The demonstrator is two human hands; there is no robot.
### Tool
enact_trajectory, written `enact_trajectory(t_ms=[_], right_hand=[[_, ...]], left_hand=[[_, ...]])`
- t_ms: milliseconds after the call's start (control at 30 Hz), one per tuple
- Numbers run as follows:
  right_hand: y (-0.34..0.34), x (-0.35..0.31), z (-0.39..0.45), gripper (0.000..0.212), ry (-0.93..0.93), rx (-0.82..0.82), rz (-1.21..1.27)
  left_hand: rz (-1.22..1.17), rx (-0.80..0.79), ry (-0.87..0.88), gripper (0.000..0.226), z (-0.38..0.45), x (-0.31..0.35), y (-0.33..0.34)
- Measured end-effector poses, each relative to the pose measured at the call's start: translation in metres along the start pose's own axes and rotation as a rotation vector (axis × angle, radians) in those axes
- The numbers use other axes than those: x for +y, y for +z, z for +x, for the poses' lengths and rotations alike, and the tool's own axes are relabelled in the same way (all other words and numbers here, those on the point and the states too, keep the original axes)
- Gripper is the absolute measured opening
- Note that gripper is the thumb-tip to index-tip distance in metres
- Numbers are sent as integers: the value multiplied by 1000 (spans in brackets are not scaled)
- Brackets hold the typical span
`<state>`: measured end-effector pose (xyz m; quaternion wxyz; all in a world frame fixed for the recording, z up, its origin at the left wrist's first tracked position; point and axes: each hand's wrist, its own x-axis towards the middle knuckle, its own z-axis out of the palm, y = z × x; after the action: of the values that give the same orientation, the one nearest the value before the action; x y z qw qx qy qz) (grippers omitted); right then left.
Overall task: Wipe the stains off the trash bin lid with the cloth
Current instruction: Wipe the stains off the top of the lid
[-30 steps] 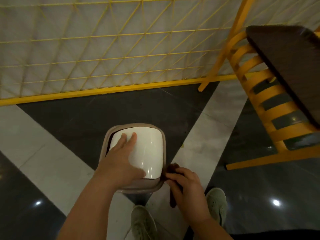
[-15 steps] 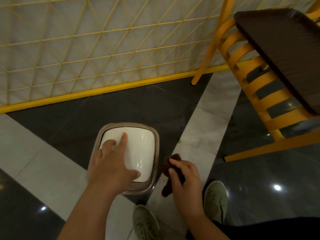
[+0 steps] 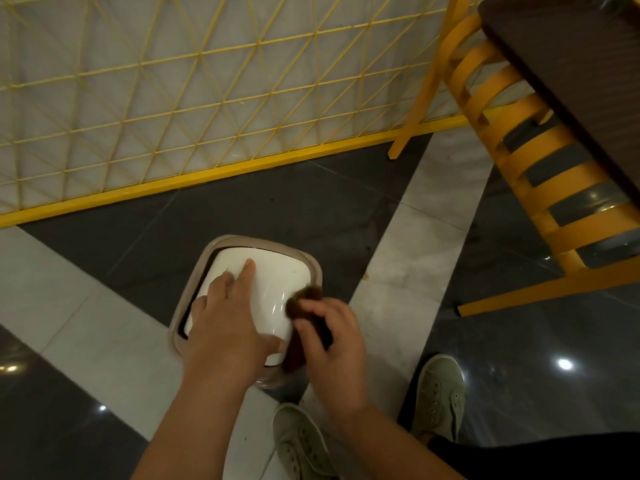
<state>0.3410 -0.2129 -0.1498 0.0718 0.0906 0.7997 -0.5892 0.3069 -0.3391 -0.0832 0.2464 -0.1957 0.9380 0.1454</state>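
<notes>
Glossy dark and pale tiled floor (image 3: 398, 278), trash bin (image 3: 313, 268) standing on it, yellow chair (image 3: 540, 174) legs, two green shoes (image 3: 440, 393)

Setting: public eating area, likely a food court or café.

- Floor (image 3: 294, 209): polished stone in dark grey with pale diagonal bands, glossy enough to mirror ceiling lights at 4 and 8 o'clock.
- Partition (image 3: 173, 98), 10 to 12 o'clock: yellow metal lattice on a yellow base rail, white panel behind.
- Chair (image 3: 533, 161), 2 o'clock: yellow slatted wood.
- Tabletop (image 3: 581, 74), 1 to 2 o'clock: dark brown, overhanging the chair.
- Trash bin (image 3: 313, 268), centre: small, swing-lidded, standing on the floor.
</notes>
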Motion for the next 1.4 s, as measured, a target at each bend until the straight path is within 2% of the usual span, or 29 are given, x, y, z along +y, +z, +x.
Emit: enact_trajectory(t_ms=[167, 267, 333, 500, 633, 733, 833, 933, 967, 1100, 1200, 1400], right_hand=[[3, 14, 11, 23, 118, 43, -13], [6, 21, -20, 18, 173, -38, 41], [7, 16, -29, 19, 140, -58, 54], [3, -12, 13, 19, -60, 34, -47], [-2, -2, 21, 22, 164, 44, -33], [4, -1, -11, 20, 213, -4, 10], [10, -12, -26, 21, 120, 5, 89], [9, -23, -2, 20, -123, 16, -86], [8, -24, 9, 21, -150, 5, -124], [-1, -16, 33, 18, 6, 60, -59], [-1, 1, 11, 18, 143, 45, -95], [10, -9, -13, 21, -140, 28, -69]], left_hand=[[52, -6, 6, 118, 1, 3, -2], [67, 6, 14, 118, 1, 2, -1], [74, 20, 19, 118, 0, 1, 1], [52, 20, 21, 117, 1, 0, 0], [100, 20, 25, 118, 1, 4, -2], [97, 23, 31, 116, 0, 3, -2], [63, 36, 37, 113, 0, -1, 1], [35, 78, 50, 104, 1, -2, 3], [37, 79, 50, 104, 1, -1, 3], [66, 10, 33, 115, -1, 3, -4], [60, -15, 25, 115, -2, 3, -6], [9, 25, 33, 106, -1, 0, -1]])
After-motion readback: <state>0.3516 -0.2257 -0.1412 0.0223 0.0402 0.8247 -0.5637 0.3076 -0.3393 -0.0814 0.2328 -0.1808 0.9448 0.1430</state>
